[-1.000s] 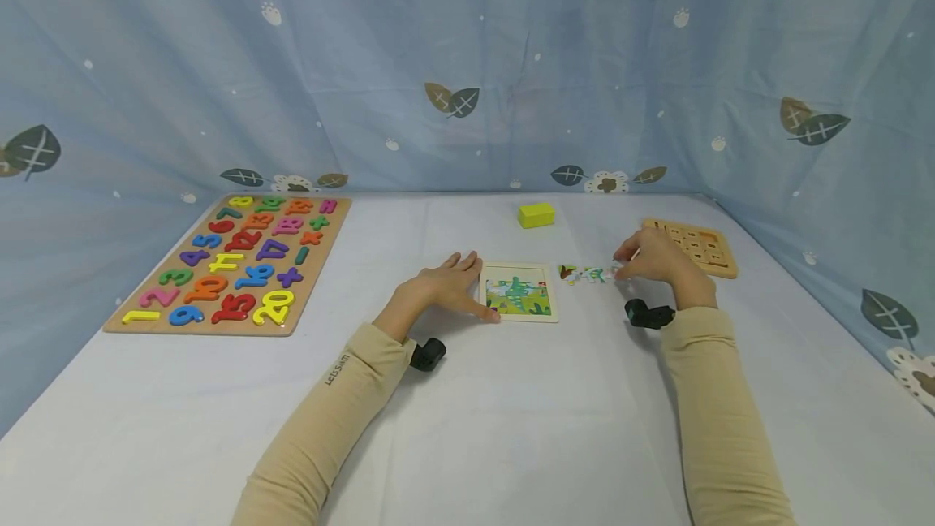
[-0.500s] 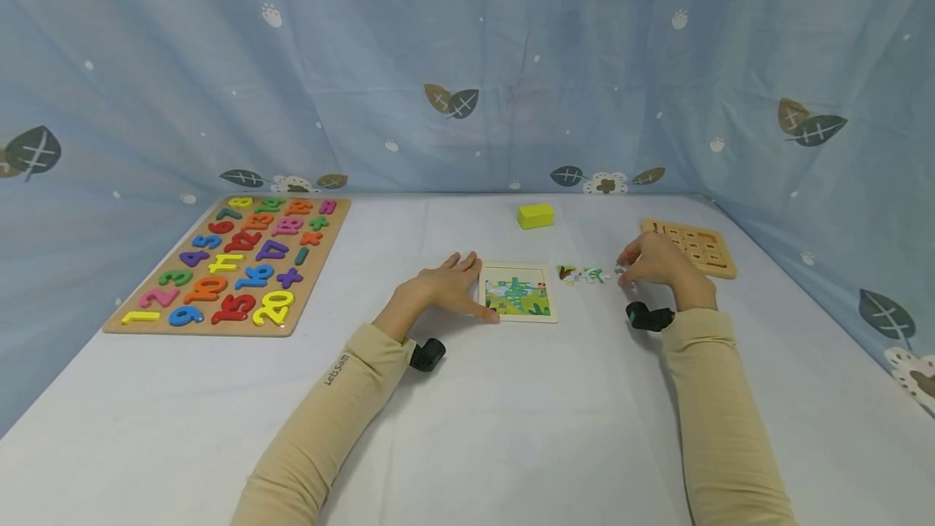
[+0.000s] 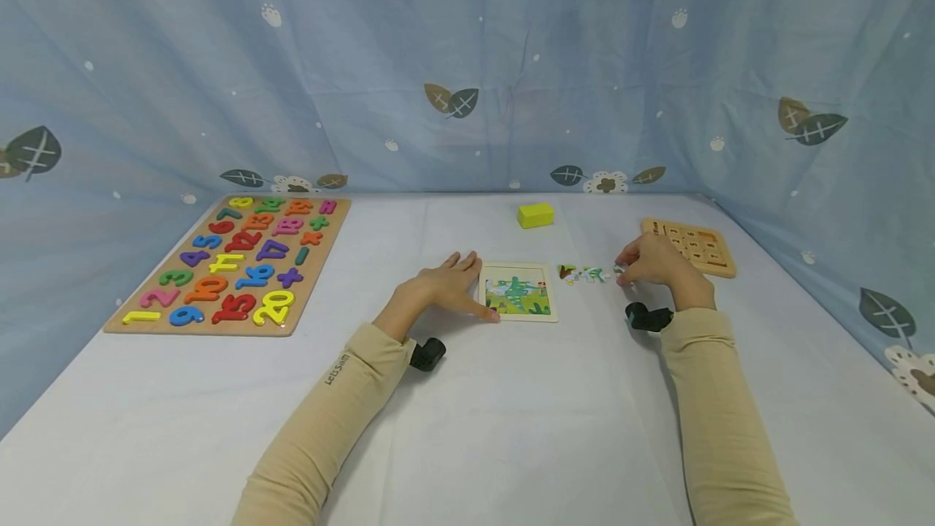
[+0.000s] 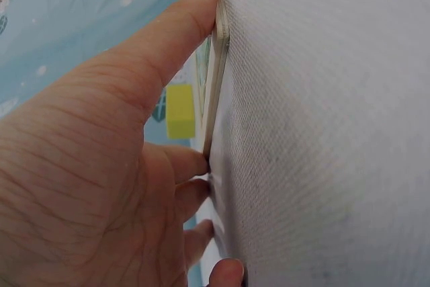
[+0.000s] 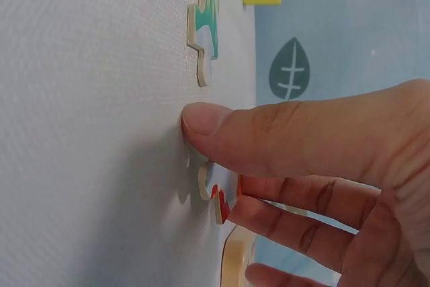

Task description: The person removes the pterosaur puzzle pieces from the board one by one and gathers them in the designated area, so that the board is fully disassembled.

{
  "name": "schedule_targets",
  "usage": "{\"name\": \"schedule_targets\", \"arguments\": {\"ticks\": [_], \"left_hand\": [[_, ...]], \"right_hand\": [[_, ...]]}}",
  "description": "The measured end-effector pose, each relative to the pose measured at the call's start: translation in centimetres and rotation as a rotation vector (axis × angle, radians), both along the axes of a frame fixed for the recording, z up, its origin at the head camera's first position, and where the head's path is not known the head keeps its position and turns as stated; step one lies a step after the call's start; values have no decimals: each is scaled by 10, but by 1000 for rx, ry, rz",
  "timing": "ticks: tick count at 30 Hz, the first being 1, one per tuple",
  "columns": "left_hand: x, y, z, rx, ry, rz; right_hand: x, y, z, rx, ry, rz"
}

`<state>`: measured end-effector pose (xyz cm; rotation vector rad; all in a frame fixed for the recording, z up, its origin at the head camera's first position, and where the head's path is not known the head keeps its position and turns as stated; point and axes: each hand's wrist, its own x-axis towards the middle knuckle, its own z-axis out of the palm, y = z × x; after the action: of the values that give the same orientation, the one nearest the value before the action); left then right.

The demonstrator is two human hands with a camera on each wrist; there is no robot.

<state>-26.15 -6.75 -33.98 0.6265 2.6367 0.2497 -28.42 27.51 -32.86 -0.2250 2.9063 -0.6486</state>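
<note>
A small puzzle board [image 3: 551,307] with a pale wooden rim and a green picture lies flat in the middle of the table. My left hand [image 3: 447,286] rests at its left side, fingers spread, with the thumb [image 4: 195,5] on the near corner. To the right of the board lie several loose puzzle pieces [image 3: 584,274] in a short row. Just beyond them my right hand [image 3: 655,260] pinches one puzzle piece [image 5: 223,193], pale with red patches, low over the cloth. The thumb covers part of that piece in the right wrist view.
A large number board [image 3: 307,266] with colourful raised numerals lies at the left. At the back stands a yellow block [image 3: 536,216]. A wooden number tray [image 3: 719,254] lies partly behind the right hand. A blue patterned curtain [image 3: 467,63] closes off the table's far side.
My right hand has drawn the pinched piece slightly to the right, away from the row of loose pieces, then stayed nearly still. My left hand and the puzzle board have not moved.
</note>
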Motion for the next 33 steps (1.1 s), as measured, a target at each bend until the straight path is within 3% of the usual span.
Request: {"name": "schedule_targets", "arguments": {"ticks": [21, 33], "left_hand": [[-1, 0, -2, 1, -13, 4], [-1, -1, 0, 1, -15, 8]], "right_hand": [[1, 2, 0, -26, -21, 7], [5, 4, 6, -40, 41, 63]]}}
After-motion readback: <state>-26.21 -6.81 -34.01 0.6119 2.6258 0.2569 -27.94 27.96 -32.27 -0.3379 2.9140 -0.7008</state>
